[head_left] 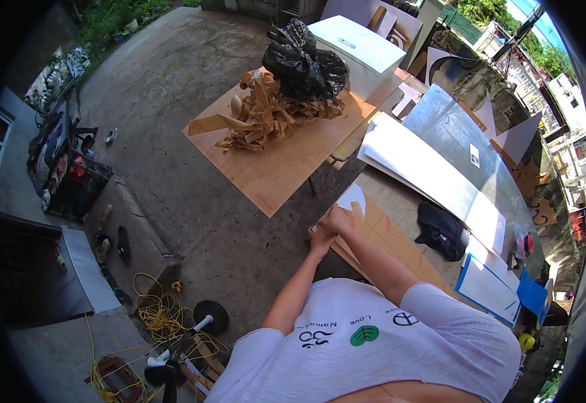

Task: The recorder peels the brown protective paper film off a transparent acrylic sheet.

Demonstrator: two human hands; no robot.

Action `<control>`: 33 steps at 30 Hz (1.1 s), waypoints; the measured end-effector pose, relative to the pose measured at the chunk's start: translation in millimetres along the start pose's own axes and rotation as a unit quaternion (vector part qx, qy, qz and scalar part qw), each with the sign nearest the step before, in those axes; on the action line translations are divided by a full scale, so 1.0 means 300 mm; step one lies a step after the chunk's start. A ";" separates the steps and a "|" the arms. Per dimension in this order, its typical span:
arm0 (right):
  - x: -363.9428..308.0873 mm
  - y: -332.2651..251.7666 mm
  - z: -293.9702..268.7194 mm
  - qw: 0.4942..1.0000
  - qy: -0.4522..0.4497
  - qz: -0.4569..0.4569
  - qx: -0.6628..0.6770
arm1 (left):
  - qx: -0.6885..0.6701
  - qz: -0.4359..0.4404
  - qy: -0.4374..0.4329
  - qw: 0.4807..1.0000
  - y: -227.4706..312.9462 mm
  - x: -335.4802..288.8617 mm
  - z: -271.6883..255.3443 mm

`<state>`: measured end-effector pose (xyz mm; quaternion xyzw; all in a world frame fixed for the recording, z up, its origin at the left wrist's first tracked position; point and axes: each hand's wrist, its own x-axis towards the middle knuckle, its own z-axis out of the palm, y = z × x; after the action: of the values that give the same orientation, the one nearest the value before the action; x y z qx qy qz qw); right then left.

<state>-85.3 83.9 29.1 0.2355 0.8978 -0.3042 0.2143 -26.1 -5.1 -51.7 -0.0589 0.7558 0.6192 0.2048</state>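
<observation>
A long board covered in brown paper (390, 235) lies along the near left edge of the worktable, with pencil-like red marks on the paper. At its far left corner the paper is off and a white surface (352, 199) shows. My right hand (335, 219) is closed at that corner, beside the border of the paper; what its fingers pinch is hidden. Just below it, my left hand (320, 240) is closed around the board's left edge, touching or nearly touching the right. A small bit of white shows by the left fingers.
Crumpled brown paper (256, 121) and a black plastic bag (304, 64) sit on a wooden tabletop (259, 181) ahead. White panels (414, 158), a dark cap (441, 232) and a blue-edged board (487, 289) lie to the right. Yellow cord (162, 312) tangles on the floor at lower left.
</observation>
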 end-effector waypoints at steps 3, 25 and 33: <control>-0.001 0.004 -0.006 1.000 0.002 -0.001 0.000 | 0.059 0.010 -0.051 0.997 0.022 0.005 -0.020; 0.066 0.147 0.118 0.980 0.146 -0.114 0.067 | 0.103 0.026 -0.104 0.989 0.091 -0.002 -0.028; 0.028 0.146 0.056 0.984 0.058 -0.126 0.115 | -0.020 -0.055 -0.007 0.998 -0.042 0.023 -0.001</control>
<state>-63.9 106.4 -6.9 0.1611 0.8902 -0.4159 0.0931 -28.2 -7.2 -65.8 -0.1003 0.7374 0.6222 0.2430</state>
